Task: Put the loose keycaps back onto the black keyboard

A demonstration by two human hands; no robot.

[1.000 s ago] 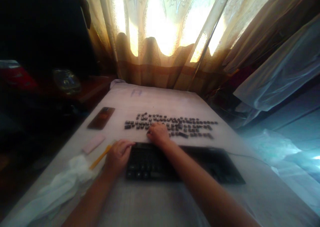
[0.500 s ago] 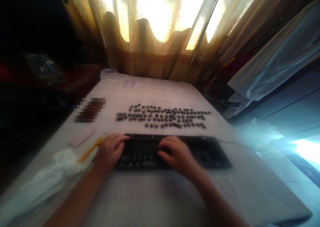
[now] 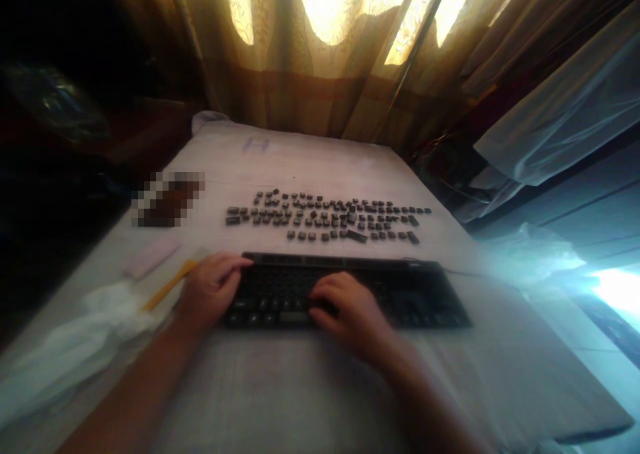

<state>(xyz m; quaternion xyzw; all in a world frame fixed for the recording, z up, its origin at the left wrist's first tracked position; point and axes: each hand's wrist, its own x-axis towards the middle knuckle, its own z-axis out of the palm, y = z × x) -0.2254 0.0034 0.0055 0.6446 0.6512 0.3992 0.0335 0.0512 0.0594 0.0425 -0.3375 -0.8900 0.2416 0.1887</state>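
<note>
A black keyboard (image 3: 415, 294) lies on the cloth-covered table, with keys in its lower left rows and a dark, mostly bare area on its right. My left hand (image 3: 210, 287) rests at its left end, thumb and fingers closed on that edge. Over the keyboard's middle, my right hand (image 3: 345, 307) has its fingers curled, thumb near the fingertips; whatever is between them is too small or hidden to name. Behind the keyboard, loose dark keycaps (image 3: 323, 218) lie in several rough rows.
Left of the keyboard are a yellow-handled tool (image 3: 167, 286), a pink block (image 3: 151, 255), a crumpled white cloth (image 3: 95, 327) and a pixelated dark object (image 3: 170, 201). A cable (image 3: 470, 273) runs right from the keyboard. Curtains (image 3: 300, 94) hang behind the table (image 3: 310, 387).
The view has tilted down slightly, so the table and keyboard appear higher in the picture. Both hands keep nearly the same places on the keyboard.
</note>
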